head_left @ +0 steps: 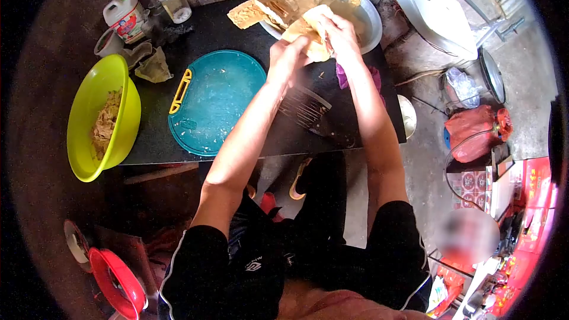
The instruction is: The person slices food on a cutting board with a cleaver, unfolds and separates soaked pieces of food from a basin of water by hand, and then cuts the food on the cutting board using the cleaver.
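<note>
Both hands are raised at the near edge of a large metal basin (372, 19) at the back of the black table. A crumpled, yellowish-brown sheet (315, 24) is between them. My left hand (288, 59) has its fingers closed on the sheet's lower left side. My right hand (341, 37) grips its right side. Behind them, more brown sheets (278, 9) lie in the basin, which holds cloudy liquid, and one piece sticks out over the left rim. The material of the sheets is unclear.
A round teal board (219, 101) with a yellow handle lies left of my arms. Farther left stands a lime-green bowl (127, 115) with brown pieces inside. A slotted metal utensil (305, 106) and purple cloth (370, 77) are near my forearms. Bottles stand at the back left.
</note>
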A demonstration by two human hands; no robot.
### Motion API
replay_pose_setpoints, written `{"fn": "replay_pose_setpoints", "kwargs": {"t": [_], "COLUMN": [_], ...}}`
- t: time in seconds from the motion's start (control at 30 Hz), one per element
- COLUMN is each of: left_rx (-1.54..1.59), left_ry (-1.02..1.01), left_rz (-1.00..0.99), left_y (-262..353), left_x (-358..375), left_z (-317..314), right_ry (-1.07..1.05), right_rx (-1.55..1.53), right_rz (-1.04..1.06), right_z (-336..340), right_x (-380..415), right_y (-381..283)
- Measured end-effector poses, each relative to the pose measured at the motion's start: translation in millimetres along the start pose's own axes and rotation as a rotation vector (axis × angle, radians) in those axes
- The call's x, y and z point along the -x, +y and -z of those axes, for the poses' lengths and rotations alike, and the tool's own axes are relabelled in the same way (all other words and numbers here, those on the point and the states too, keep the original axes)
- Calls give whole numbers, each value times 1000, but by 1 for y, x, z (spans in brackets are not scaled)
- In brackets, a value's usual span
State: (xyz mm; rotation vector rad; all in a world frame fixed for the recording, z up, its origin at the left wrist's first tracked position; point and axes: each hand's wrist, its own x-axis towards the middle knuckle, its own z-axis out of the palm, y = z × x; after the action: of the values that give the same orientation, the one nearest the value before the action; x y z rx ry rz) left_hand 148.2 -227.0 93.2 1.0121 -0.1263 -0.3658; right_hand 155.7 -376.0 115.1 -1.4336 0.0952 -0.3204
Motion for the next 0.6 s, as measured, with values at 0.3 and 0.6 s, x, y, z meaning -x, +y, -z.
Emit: {"fn": "replay_pose_setpoints", "kwargs": {"t": [0.3, 0.6], "left_rx": [172, 93], "left_ry": [-108, -26], "left_rz": [21, -5], "left_y": [1, -11], "left_x": [-19, -8], "left_z": [-14, -23], "right_ry": [-97, -72], "right_rx": [879, 938], "right_rz": [162, 424], "right_z": [10, 22], "right_x": [30, 38], "right_y": [-33, -12]}}
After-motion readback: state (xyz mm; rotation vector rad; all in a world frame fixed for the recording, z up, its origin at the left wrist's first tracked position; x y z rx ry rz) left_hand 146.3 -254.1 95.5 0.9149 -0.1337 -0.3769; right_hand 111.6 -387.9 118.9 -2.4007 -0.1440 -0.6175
